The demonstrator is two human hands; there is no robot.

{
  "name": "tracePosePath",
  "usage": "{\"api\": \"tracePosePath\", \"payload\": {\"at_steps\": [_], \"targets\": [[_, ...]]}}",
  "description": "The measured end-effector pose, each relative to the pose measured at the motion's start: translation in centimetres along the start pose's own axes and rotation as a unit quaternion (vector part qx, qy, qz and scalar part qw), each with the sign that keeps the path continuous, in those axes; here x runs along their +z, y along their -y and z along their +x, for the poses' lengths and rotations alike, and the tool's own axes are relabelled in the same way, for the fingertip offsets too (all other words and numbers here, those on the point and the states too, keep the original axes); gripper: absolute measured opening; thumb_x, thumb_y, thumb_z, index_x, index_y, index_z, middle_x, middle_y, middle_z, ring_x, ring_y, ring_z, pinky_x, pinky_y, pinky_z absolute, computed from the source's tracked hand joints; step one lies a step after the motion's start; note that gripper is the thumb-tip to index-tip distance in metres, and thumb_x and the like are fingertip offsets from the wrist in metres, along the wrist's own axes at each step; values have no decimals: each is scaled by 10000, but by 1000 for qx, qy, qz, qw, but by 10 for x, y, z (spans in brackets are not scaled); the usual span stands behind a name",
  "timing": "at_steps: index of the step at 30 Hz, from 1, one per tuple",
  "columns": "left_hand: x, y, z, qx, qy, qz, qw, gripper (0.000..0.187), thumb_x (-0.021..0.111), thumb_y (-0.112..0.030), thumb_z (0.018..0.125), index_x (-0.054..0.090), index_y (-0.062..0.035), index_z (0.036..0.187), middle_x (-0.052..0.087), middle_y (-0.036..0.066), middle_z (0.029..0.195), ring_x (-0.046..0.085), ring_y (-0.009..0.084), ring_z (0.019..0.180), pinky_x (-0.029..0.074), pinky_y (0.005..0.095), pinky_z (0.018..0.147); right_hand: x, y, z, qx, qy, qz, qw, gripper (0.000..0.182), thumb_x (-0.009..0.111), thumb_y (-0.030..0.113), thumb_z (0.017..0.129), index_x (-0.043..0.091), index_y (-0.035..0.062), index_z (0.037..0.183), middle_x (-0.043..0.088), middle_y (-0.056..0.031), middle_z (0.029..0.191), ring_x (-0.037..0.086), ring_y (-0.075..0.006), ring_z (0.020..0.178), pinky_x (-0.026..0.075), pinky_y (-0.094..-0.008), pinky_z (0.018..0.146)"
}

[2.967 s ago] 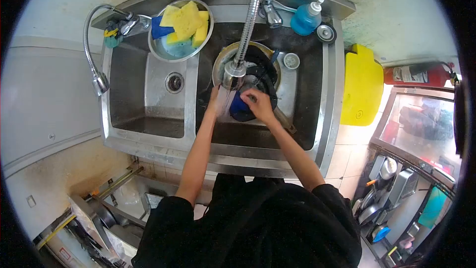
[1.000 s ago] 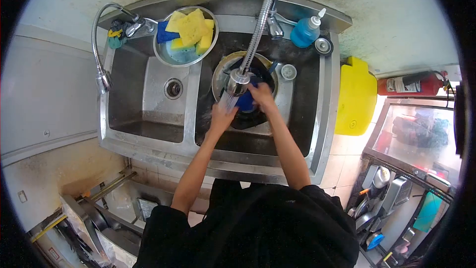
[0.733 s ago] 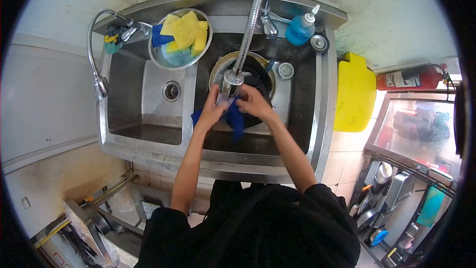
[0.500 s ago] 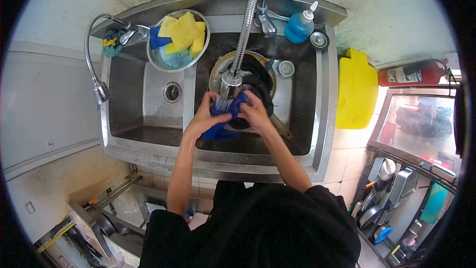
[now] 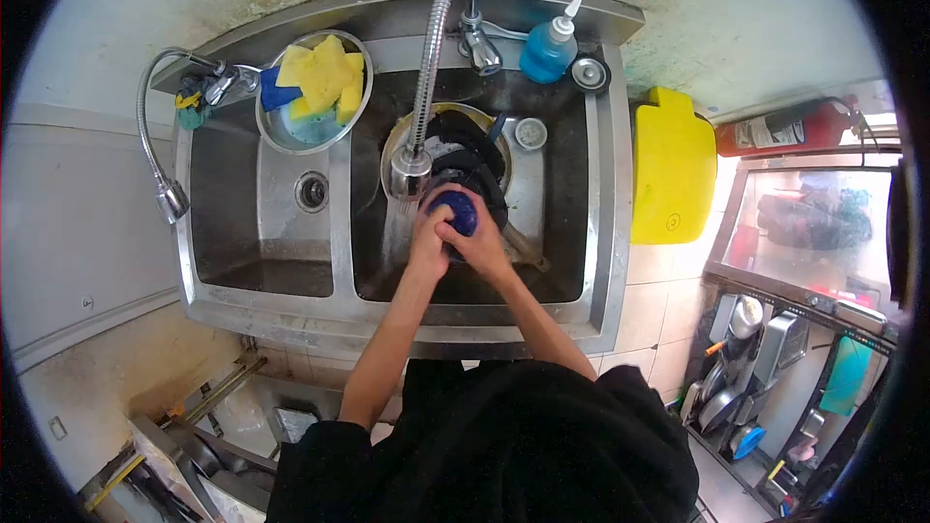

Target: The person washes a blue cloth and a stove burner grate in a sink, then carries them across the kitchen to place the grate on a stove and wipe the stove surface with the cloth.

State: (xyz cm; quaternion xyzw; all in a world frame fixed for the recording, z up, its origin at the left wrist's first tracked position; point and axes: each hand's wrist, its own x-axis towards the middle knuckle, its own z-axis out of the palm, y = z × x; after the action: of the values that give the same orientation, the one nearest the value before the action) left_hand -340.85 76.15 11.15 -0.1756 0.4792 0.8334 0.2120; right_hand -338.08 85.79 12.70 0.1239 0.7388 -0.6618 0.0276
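Note:
A blue cloth (image 5: pixel 459 212) is bunched into a ball between my two hands, above the right basin. My left hand (image 5: pixel 428 238) closes around its left side, the thumb pressed on it. From the right, my right hand (image 5: pixel 486 247) wraps the same cloth, so the hands nearly meet. Just beyond them hangs the faucet's spray head (image 5: pixel 411 174), water streaming down to the left of the cloth. Beneath lie black cookware (image 5: pixel 472 140) and a round metal pan (image 5: pixel 391 147), partly covered by the hands and the spray head.
A metal bowl (image 5: pixel 363 108) of yellow sponges (image 5: pixel 325 76) and sudsy liquid sits at the back left. A blue soap bottle (image 5: pixel 548 56) and a drain strainer (image 5: pixel 588 74) stand on the back right rim. A second hose faucet (image 5: pixel 172 199) hangs at the left. A yellow bin (image 5: pixel 673 174) is right of the sink.
The cloth, spread and hanging under the water before, is now gathered into a tight ball. My hands have come together and moved out of the main stream. The whole view has shifted slightly.

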Motion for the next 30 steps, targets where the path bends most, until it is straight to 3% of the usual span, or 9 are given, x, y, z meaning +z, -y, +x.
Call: {"api": "tracePosePath", "payload": {"at_steps": [5, 8, 10, 12, 16, 17, 23, 28, 30], "targets": [[35, -7, -7, -238, 159, -93, 954, 384, 504, -220, 764, 437, -93, 1120, 515, 61, 1025, 496, 171, 907, 407, 337, 776, -73, 1, -6, 225, 187, 57, 955, 595, 735, 273, 619, 437, 22, 1068, 564, -122, 889, 561, -176, 809, 462, -286, 655], [30, -2, 20, -123, 284, -22, 951, 465, 489, -350, 802, 370, -110, 1183, 484, 74, 1086, 461, 180, 974, 398, 382, 780, -101, -6, -5, 302, 237, 206, 900, 498, 687, 296, 662, 469, 10, 1007, 567, -99, 820, 564, -156, 718, 463, -266, 583], [61, 14, 21, -98, 296, -76, 947, 500, 486, -403, 807, 342, -129, 1200, 471, 81, 1099, 429, 185, 1014, 384, 379, 789, -86, -11, -5, 222, 273, 751, 559, 450, 590, 347, 731, 480, 3, 1001, 570, -100, 826, 565, -197, 709, 470, -297, 601], [105, 22, 9, -110, 524, -425, 730, 518, 503, -406, 798, 344, -141, 1212, 453, 104, 1109, 441, 225, 1015, 396, 386, 814, -66, 13, -12, 188, 153, 724, 646, 377, 525, 348, 770, 466, 51, 996, 524, -65, 890, 547, -173, 731, 453, -324, 592], [103, 72, 61, -107, 559, -532, 627, 432, 568, -344, 778, 382, -135, 1107, 482, 96, 996, 435, 183, 963, 397, 268, 742, -74, 20, -1, 233, 192, 840, 452, 307, 506, 292, 799, 467, 38, 969, 507, -54, 791, 496, -152, 580, 405, -247, 506], [77, 53, 81, -243, 493, -308, 776, 361, 591, -310, 768, 424, -116, 1021, 503, 83, 914, 484, 169, 855, 421, 236, 642, -83, 15, 1, 253, 250, 873, 333, 237, 510, 247, 804, 459, 56, 936, 469, -19, 701, 454, -104, 504, 369, -224, 446], [96, 19, 64, -137, 188, 123, 965, 244, 662, -162, 687, 528, -88, 878, 531, 36, 657, 516, 132, 552, 418, 251, 495, -97, -17, 16, 303, 146, 474, 814, 172, 551, 226, 770, 471, 73, 759, 400, 4, 551, 352, -77, 408, 279, -206, 353], [67, 74, 74, -29, 55, 347, 936, 198, 665, -171, 639, 600, -50, 782, 573, 95, 632, 548, 201, 540, 441, 295, 512, -67, -72, 8, 205, 59, -37, 976, 301, 579, 300, 722, 534, 49, 880, 551, -96, 718, 526, -200, 554, 417, -305, 475], [56, 95, 64, 113, 17, 601, 791, 171, 638, -172, 629, 609, -18, 694, 575, 169, 635, 561, 298, 576, 445, 346, 547, -59, -102, -1, 147, 44, -203, 967, 409, 584, 348, 699, 548, 51, 978, 606, -151, 845, 601, -272, 672, 466, -359, 561]]}}
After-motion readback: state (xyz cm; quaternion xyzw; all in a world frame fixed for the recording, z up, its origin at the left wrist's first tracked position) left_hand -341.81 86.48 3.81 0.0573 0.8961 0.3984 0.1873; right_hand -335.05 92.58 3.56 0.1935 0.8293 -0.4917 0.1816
